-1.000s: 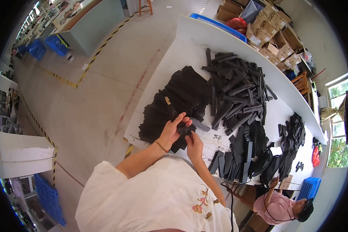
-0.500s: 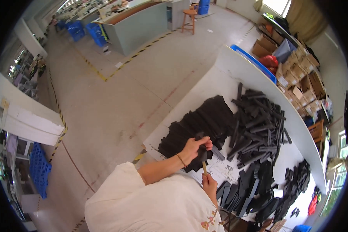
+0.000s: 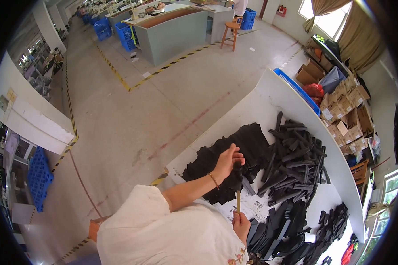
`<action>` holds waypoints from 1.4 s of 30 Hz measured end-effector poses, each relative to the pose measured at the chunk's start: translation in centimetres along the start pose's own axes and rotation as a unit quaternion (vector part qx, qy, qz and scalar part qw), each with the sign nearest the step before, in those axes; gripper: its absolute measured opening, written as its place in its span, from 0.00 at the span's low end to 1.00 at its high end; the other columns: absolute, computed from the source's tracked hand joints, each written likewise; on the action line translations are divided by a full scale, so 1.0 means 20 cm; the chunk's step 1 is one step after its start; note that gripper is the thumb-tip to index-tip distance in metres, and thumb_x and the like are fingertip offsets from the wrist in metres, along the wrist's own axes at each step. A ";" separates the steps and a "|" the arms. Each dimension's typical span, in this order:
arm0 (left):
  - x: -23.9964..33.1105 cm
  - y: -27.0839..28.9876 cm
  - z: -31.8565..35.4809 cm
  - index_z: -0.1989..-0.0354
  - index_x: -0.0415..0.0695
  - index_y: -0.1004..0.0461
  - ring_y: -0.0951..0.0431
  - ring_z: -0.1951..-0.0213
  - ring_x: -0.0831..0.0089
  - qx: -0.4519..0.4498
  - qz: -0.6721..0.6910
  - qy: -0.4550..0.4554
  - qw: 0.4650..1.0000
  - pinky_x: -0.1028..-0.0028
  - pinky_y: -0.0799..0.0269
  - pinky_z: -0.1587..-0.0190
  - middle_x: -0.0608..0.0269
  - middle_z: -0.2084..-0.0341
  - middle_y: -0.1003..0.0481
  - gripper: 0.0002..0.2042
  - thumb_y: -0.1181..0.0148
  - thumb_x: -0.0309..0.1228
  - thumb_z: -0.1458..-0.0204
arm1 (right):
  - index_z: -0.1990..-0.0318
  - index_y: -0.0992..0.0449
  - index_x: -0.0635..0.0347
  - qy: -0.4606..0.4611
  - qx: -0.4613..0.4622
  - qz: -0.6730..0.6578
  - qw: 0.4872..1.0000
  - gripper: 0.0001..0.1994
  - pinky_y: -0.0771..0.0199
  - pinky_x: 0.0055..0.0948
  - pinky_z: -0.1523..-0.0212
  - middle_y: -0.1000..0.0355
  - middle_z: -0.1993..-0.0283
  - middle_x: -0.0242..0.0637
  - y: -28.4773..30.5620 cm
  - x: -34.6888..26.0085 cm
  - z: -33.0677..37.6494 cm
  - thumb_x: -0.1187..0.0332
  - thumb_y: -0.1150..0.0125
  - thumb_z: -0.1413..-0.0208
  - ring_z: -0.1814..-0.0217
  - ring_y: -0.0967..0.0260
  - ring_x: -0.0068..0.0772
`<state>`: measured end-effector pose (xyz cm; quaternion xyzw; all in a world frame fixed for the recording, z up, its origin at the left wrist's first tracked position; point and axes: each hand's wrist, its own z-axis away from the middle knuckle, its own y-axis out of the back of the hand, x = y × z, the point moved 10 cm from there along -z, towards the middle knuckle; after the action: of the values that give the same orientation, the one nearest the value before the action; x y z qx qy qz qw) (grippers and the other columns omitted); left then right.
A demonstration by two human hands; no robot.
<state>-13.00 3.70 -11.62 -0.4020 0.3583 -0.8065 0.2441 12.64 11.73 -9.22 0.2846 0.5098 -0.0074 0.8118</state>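
My left hand (image 3: 227, 162), a beaded bracelet at its wrist, is over the near edge of a spread of overlapping black strips (image 3: 221, 150). Its fingers curl at the top of a narrow black fabric piece (image 3: 238, 174), partly hidden by the hand. From the lower end of that piece runs a thin yellowish-brown stick (image 3: 238, 203), roughly upright in the view. Closer to my body, my right hand (image 3: 241, 226) is closed around the stick's lower end. The stick's upper part is out of sight at the black piece.
Right of the strips lies a heap of black rolled pieces (image 3: 296, 154) on the white table (image 3: 265, 99). More flat black pieces (image 3: 281, 227) and another dark pile (image 3: 329, 229) lie nearer. A raised white panel (image 3: 340, 145) bounds the right side, with cardboard boxes (image 3: 345, 104) beyond.
My left hand has shifted up and right relative to the stick, and its fingers look less tightly bunched. My right hand still grips the stick. The whole view has tilted slightly upward.
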 end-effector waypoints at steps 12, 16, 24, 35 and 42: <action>-0.03 0.22 -0.10 0.75 0.46 0.36 0.48 0.91 0.84 0.042 0.006 0.026 0.999 0.79 0.54 0.88 0.76 0.91 0.47 0.17 0.44 0.46 0.44 | 0.63 0.23 0.63 0.040 -0.061 0.090 0.993 0.10 0.35 0.33 0.74 0.33 0.82 0.43 -0.18 0.03 -0.07 0.67 0.50 0.41 0.79 0.33 0.31; 0.38 0.35 -0.24 0.80 0.50 0.37 0.50 0.93 0.83 0.066 0.028 -0.103 0.992 0.79 0.58 0.90 0.76 0.92 0.48 0.17 0.49 0.45 0.43 | 0.65 0.23 0.65 -0.026 -0.160 0.017 0.987 0.09 0.39 0.27 0.77 0.33 0.82 0.39 -0.04 0.05 0.16 0.67 0.44 0.44 0.80 0.37 0.23; -0.21 0.08 -0.02 0.80 0.50 0.39 0.48 0.91 0.83 0.101 0.037 0.074 0.991 0.80 0.55 0.89 0.75 0.91 0.45 0.15 0.47 0.42 0.46 | 0.71 0.28 0.64 0.211 0.260 -0.162 0.928 0.08 0.52 0.18 0.82 0.40 0.84 0.23 0.15 -0.35 -0.14 0.70 0.38 0.46 0.83 0.50 0.13; 0.29 -0.29 0.04 0.49 0.38 0.31 0.25 0.58 0.77 -0.154 -0.261 -0.190 0.934 0.79 0.32 0.57 0.62 0.60 0.27 0.24 0.56 0.49 0.39 | 0.76 0.31 0.58 0.086 0.085 -0.392 0.912 0.11 0.50 0.16 0.83 0.37 0.81 0.22 0.26 -0.50 -0.41 0.68 0.35 0.47 0.83 0.46 0.12; -0.45 -0.38 0.58 0.75 0.41 0.34 0.38 0.88 0.80 -0.376 -0.361 0.214 0.826 0.77 0.35 0.81 0.68 0.89 0.37 0.16 0.58 0.37 0.37 | 0.75 0.31 0.61 0.174 0.271 -0.219 0.921 0.10 0.47 0.18 0.80 0.40 0.80 0.20 0.56 -0.51 -0.47 0.69 0.37 0.45 0.78 0.47 0.11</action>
<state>0.72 10.18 -5.15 -0.3802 0.5062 -0.7060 -0.3173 3.41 22.71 1.51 0.3717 0.6711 -0.2727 0.5806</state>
